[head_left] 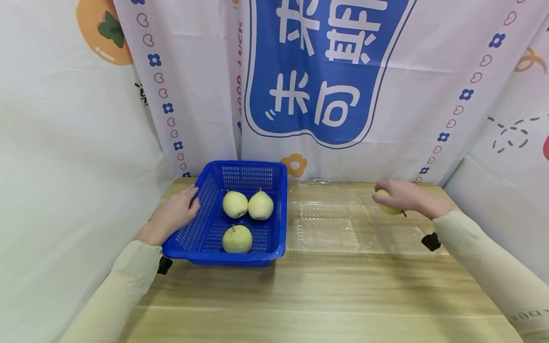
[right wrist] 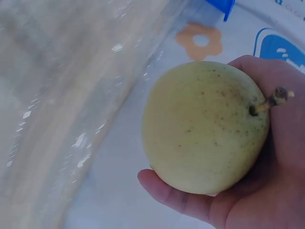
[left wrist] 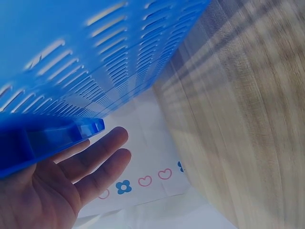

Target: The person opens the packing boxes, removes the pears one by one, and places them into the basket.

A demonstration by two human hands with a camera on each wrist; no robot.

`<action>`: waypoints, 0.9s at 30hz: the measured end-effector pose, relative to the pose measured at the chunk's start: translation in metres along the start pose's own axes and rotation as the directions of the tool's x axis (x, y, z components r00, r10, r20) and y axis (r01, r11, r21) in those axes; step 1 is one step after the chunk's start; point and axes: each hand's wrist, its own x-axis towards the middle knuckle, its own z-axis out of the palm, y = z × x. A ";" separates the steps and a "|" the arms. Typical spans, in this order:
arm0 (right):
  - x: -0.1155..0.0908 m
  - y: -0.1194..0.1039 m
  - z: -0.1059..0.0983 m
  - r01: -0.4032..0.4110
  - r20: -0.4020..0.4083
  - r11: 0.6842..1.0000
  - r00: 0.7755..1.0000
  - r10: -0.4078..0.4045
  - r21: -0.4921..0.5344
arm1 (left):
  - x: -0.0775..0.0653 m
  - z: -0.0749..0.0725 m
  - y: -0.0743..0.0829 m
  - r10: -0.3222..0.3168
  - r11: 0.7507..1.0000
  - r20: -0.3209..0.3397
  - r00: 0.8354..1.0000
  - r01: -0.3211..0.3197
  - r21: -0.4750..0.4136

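My left hand (head_left: 171, 214) rests on the left rim of a blue plastic basket (head_left: 283, 209). In the left wrist view its fingers (left wrist: 102, 167) stretch loosely below the rim, and the thumb is hidden. Inside the basket lie three pale yellow-green pears, two side by side at the back, one a left pear (head_left: 235, 205) and one a right pear (head_left: 260, 206), plus a front pear (head_left: 237, 239). My right hand (head_left: 405, 194) grips another pear (right wrist: 205, 126) above the right side of the table, its stem pointing toward the wrist.
A clear plastic tray (head_left: 328, 233) lies on the wooden table (head_left: 300, 295) right of the basket. More clear plastic (head_left: 407, 238) sits beneath the right hand. Printed white cloth (head_left: 206, 95) hangs behind and along both sides.
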 end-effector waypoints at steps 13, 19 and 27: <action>0.047 -0.070 -0.013 0.105 0.012 0.994 0.994 -0.105 -0.010 | -0.002 -0.002 0.000 0.001 1.000 -0.008 1.000 -0.001 0.010; 0.065 -0.103 -0.009 0.180 0.014 0.983 0.983 -0.181 0.015 | 0.000 0.000 0.001 -0.002 1.000 -0.003 1.000 0.002 0.015; 0.086 -0.141 -0.011 0.215 0.017 0.973 0.976 -0.217 0.087 | -0.001 -0.001 0.004 -0.007 1.000 0.001 1.000 0.007 0.008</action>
